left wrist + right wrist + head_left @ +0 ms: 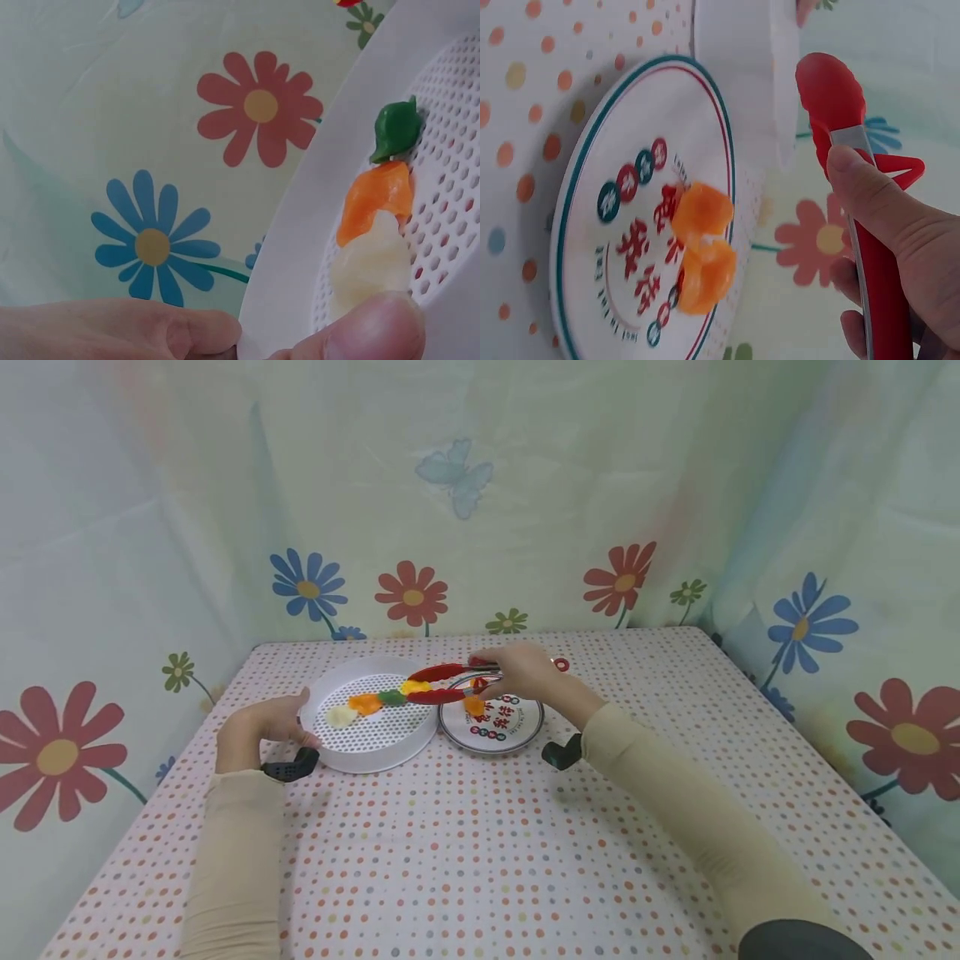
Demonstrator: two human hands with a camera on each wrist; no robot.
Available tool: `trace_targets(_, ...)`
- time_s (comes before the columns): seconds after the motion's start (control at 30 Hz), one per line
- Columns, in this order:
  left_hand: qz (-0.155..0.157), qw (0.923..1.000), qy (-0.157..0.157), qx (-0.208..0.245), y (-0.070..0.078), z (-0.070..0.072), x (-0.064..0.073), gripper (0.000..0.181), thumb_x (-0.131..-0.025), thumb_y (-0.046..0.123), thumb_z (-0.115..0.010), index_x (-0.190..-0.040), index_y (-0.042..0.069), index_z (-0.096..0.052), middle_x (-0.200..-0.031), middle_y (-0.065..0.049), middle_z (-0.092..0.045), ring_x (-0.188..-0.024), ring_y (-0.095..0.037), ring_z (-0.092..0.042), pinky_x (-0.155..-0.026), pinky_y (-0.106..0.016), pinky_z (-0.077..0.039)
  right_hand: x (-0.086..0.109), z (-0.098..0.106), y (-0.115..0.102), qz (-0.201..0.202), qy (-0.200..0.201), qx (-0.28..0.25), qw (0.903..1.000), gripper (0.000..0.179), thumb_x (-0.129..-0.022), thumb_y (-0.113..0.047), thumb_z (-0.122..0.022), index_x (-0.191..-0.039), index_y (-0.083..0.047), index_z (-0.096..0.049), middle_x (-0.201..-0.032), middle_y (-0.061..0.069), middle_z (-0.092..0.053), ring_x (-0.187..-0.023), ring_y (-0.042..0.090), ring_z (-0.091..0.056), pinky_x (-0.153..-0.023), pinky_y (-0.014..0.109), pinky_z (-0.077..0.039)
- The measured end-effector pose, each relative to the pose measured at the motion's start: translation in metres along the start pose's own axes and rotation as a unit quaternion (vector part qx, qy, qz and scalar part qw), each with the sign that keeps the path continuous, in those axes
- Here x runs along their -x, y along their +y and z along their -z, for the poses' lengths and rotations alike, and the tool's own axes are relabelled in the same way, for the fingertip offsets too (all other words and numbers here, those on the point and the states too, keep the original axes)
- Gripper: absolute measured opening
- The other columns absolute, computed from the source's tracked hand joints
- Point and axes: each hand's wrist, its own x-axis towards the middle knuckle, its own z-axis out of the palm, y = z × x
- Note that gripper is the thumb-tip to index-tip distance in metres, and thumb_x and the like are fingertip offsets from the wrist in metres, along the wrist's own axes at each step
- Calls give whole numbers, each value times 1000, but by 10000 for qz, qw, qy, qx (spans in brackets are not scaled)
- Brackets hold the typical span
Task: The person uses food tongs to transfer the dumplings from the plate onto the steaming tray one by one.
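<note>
My left hand [279, 718] grips the rim of a white round steamer basket [375, 763], with the thumb [375, 330] over the edge. Inside, a white dumpling [341, 717], an orange dumpling [366, 704] and a green dumpling [391, 697] form a row on the perforated bottom. My right hand [517, 672] holds red tongs [437, 696] pointing left over the basket. A yellow dumpling [415, 687] shows between the tong tips; whether they pinch it I cannot tell. Beneath the tongs, a printed plate [495, 745] bears two orange dumplings [703, 212], side by side.
The plate stands close against the basket's right side. A dotted cloth [450, 860] covers the table, and a flowered curtain [525, 485] rises behind and at both sides. A dark rounded object [802, 941] shows at the lower right edge.
</note>
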Motion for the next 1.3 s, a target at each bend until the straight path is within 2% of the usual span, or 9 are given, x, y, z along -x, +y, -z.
trace_targets(0.1,-15,10000,14,-5,-3,0,-1,119,-75,41,-78,-150,0,5,-153,-33,-11,-140,-52,-9,-110,-69,-12,-9,-2,-14,241,-69,122,9996,72,-75,-44,-78,-139,-27,-50,-132,1,-61,-111,23,-58,-89,39,-49)
trace_targets(0.23,-15,10000,-21,17,-4,0,-3,119,-75,41,-77,-150,2,5,-151,-33,-18,-140,-52,-12,-110,-69,-13,-20,-8,-29,348,-176,169,9991,71,-74,-46,-78,-138,-29,-50,-128,1,-63,-108,22,-58,-86,37,-49)
trace_targets(0.47,8,10000,-27,-43,0,0,-9,121,-73,42,-78,-151,2,5,-152,-32,-18,-141,-50,-11,-110,-68,-11,-34,-17,-49,613,-255,557,9962,68,-74,-49,-76,-135,-31,-53,-129,-2,-63,-108,21,-60,-85,36,-51)
trace_targets(0.57,37,10000,-21,-72,2,1,-9,120,-74,42,-78,-151,2,5,-151,-33,-21,-141,-50,-12,-110,-68,-11,-37,-20,-55,763,-224,561,9953,67,-74,-49,-76,-134,-29,-55,-129,-4,-63,-109,19,-60,-87,34,-51)
trace_targets(0.7,68,9999,-1,-120,1,1,-7,120,-74,43,-78,-151,2,5,-153,-32,-14,-141,-51,-10,-110,-69,-11,-41,-22,-62,870,-212,472,9949,66,-74,-47,-77,-133,-27,-56,-128,-6,-63,-112,19,-59,-89,35,-50)
trace_targets(1.07,8,10000,-60,6,-3,1,-3,121,-74,43,-78,-150,3,7,-156,-28,0,-141,-51,-3,-109,-70,-8,-50,-27,-70,701,-405,461,9957,65,-75,-47,-76,-133,-28,-56,-128,-4,-63,-112,19,-56,-91,36,-48)
trace_targets(1.3,-113,9999,-43,-67,-4,-1,-2,120,-75,44,-76,-150,2,6,-155,-31,-3,-141,-52,-5,-108,-71,-10,-51,-28,-74,615,-477,545,9955,65,-74,-48,-76,-133,-28,-56,-128,-5,-63,-113,18,-55,-92,37,-49)
